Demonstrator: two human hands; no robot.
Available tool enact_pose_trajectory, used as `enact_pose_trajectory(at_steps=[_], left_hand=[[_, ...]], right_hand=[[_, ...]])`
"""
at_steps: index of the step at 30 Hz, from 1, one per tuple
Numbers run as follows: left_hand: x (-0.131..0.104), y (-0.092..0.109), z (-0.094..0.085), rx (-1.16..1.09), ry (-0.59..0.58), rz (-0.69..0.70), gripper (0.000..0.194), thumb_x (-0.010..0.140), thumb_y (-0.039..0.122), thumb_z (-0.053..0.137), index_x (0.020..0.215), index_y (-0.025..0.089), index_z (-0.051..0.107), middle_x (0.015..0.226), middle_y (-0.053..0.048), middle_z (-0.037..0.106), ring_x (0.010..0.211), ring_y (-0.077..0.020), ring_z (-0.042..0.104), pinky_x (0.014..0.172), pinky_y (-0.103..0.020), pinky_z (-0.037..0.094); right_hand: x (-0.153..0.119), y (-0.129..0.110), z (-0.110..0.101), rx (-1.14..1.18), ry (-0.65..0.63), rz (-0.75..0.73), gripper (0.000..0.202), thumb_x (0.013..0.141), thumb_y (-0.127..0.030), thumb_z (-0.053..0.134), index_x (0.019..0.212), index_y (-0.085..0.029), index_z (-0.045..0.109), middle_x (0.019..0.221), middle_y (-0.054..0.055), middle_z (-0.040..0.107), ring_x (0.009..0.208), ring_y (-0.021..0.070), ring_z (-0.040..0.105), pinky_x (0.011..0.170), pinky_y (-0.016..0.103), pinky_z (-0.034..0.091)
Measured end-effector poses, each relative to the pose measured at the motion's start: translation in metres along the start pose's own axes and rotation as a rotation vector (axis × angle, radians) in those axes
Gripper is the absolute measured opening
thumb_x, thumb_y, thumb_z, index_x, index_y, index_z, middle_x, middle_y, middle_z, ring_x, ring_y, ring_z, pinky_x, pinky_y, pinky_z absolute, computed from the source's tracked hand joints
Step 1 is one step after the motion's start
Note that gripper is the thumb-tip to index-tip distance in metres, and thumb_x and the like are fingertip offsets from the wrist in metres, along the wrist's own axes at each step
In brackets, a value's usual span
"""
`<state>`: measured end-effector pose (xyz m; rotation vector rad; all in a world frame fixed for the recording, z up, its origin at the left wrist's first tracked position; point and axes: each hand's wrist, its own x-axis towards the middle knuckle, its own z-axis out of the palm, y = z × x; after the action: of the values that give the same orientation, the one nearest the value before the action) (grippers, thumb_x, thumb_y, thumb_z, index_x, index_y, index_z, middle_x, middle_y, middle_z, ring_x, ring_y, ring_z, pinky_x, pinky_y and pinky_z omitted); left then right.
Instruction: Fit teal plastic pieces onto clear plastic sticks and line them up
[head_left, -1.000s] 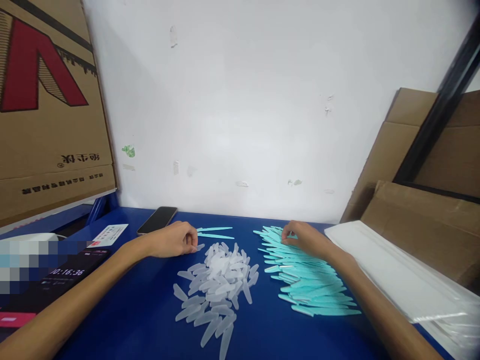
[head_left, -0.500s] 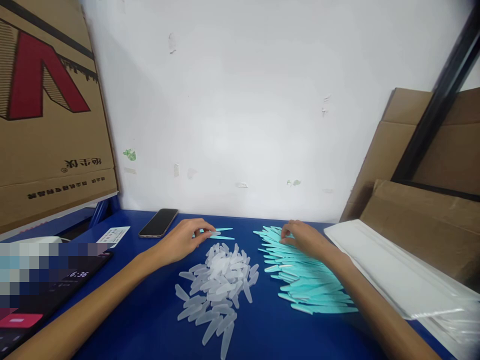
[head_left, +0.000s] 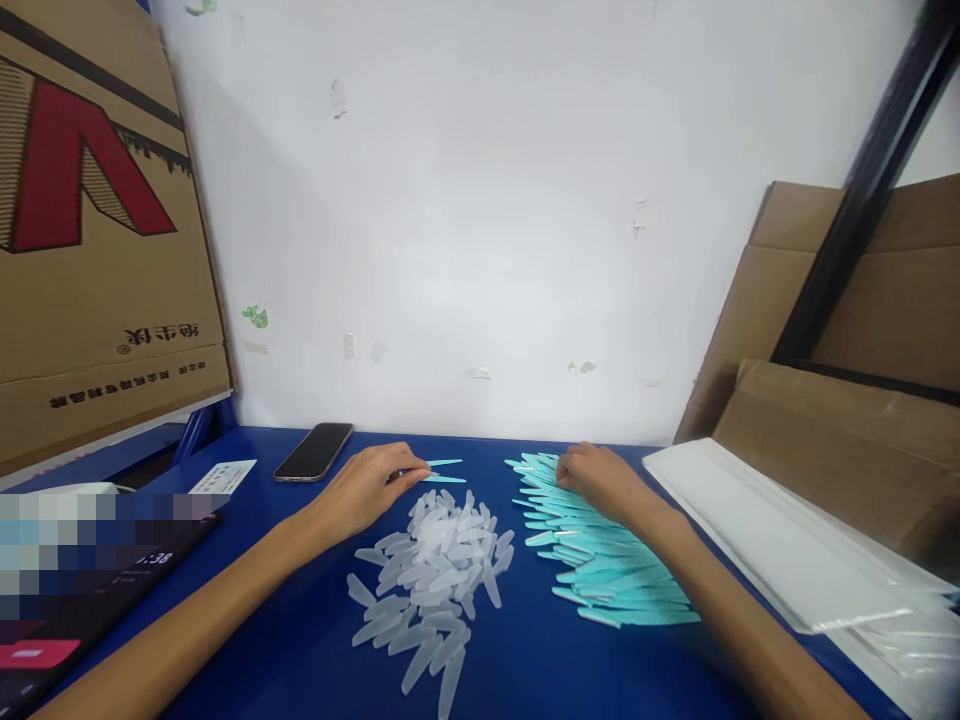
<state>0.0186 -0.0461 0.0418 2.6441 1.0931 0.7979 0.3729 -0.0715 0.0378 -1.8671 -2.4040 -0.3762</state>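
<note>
My left hand (head_left: 379,485) is beyond the pile of frosted, see-through sleeve-like pieces (head_left: 442,545). Thumb and forefinger are pinched together; what lies between them is hidden. Two slim turquoise sticks (head_left: 448,480) stick out to the right of those fingertips, pointed ends outward. On the right lies a wide heap of the same tapered turquoise sticks (head_left: 600,560), shaped like eyebrow razors. My right hand (head_left: 596,478) rests on the far part of this heap, its fingers curled down and closed among the sticks. Its fingertips are partly hidden, so what they grip cannot be made out.
On the blue table (head_left: 300,640), a phone (head_left: 315,452) and a printed card (head_left: 223,478) lie at left, near a dark screen (head_left: 112,590). White plastic bags (head_left: 772,540) lie at right. Cardboard boxes (head_left: 112,290) stand at the sides, before a white wall (head_left: 465,200).
The frosted piece seen at my left fingertips is now hidden as thumb and forefinger press closer together. My right fingers have curled further into the turquoise heap. The view has shifted slightly.
</note>
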Motion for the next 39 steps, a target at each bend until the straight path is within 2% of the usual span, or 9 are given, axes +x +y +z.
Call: enact_pose_trajectory(at_steps=[5,9,11,15,20,26,32,39], left_hand=[[-0.001,0.003,0.002,0.008,0.067,0.008,0.038,0.100,0.045,0.044,0.104,0.023,0.075,0.094,-0.006,0.070,0.077,-0.0170,0.061,0.068,-0.028,0.044],[-0.002,0.007,0.002,-0.042,0.068,-0.002,0.038,0.100,0.044,0.045,0.107,0.021,0.074,0.095,-0.006,0.070,0.076,-0.0165,0.062,0.064,-0.026,0.046],[-0.002,0.011,0.002,-0.067,0.044,0.006,0.038,0.100,0.043,0.044,0.110,0.022,0.073,0.097,-0.007,0.070,0.076,-0.0165,0.062,0.062,-0.025,0.046],[-0.003,0.018,0.000,-0.103,0.027,0.006,0.037,0.100,0.041,0.045,0.109,0.020,0.073,0.097,-0.008,0.070,0.073,-0.0152,0.061,0.060,-0.024,0.047],[-0.004,0.024,0.005,-0.166,0.034,-0.015,0.037,0.100,0.041,0.044,0.102,0.018,0.073,0.084,-0.005,0.071,0.061,-0.0122,0.058,0.056,-0.023,0.046],[-0.005,0.027,0.012,-0.246,0.114,-0.002,0.038,0.099,0.044,0.045,0.097,0.017,0.072,0.078,-0.003,0.070,0.052,-0.0100,0.055,0.053,-0.023,0.046],[-0.007,0.033,0.012,-0.316,0.111,0.009,0.035,0.099,0.041,0.047,0.104,0.017,0.072,0.083,-0.005,0.071,0.055,-0.0105,0.059,0.056,-0.025,0.050],[-0.007,0.035,0.011,-0.319,0.127,0.012,0.034,0.098,0.039,0.050,0.111,0.018,0.073,0.081,-0.006,0.072,0.062,-0.0138,0.063,0.060,-0.027,0.052]], right_hand=[[-0.002,0.001,-0.005,-0.044,0.066,-0.025,0.019,0.095,-0.017,0.049,0.087,-0.019,0.066,0.091,0.010,0.071,0.088,0.0250,0.062,0.070,0.032,0.039],[-0.006,-0.007,-0.015,0.015,0.188,-0.025,0.019,0.102,-0.027,0.039,0.103,-0.020,0.056,0.081,0.006,0.068,0.068,0.0205,0.060,0.059,0.030,0.035],[-0.007,-0.015,-0.020,0.081,0.249,-0.043,0.016,0.102,-0.030,0.039,0.106,-0.021,0.052,0.080,0.005,0.068,0.066,0.0202,0.060,0.057,0.029,0.035],[-0.009,-0.033,-0.024,0.122,0.341,-0.189,0.013,0.101,-0.027,0.043,0.104,-0.022,0.054,0.093,0.007,0.070,0.085,0.0228,0.064,0.071,0.032,0.043],[-0.011,-0.050,-0.025,0.131,0.417,-0.344,0.021,0.103,-0.031,0.043,0.109,-0.024,0.061,0.091,0.006,0.073,0.082,0.0204,0.066,0.078,0.034,0.044],[-0.015,-0.063,-0.025,0.194,0.405,-0.336,0.026,0.104,-0.035,0.041,0.114,-0.026,0.063,0.087,0.003,0.071,0.069,0.0156,0.063,0.063,0.027,0.039],[-0.016,-0.066,-0.022,0.232,0.360,-0.303,0.030,0.105,-0.039,0.037,0.117,-0.026,0.062,0.092,0.003,0.073,0.079,0.0160,0.068,0.064,0.024,0.042],[-0.013,-0.063,-0.015,0.232,0.338,-0.302,0.032,0.105,-0.039,0.035,0.117,-0.026,0.062,0.089,0.003,0.074,0.075,0.0167,0.069,0.059,0.024,0.039]])
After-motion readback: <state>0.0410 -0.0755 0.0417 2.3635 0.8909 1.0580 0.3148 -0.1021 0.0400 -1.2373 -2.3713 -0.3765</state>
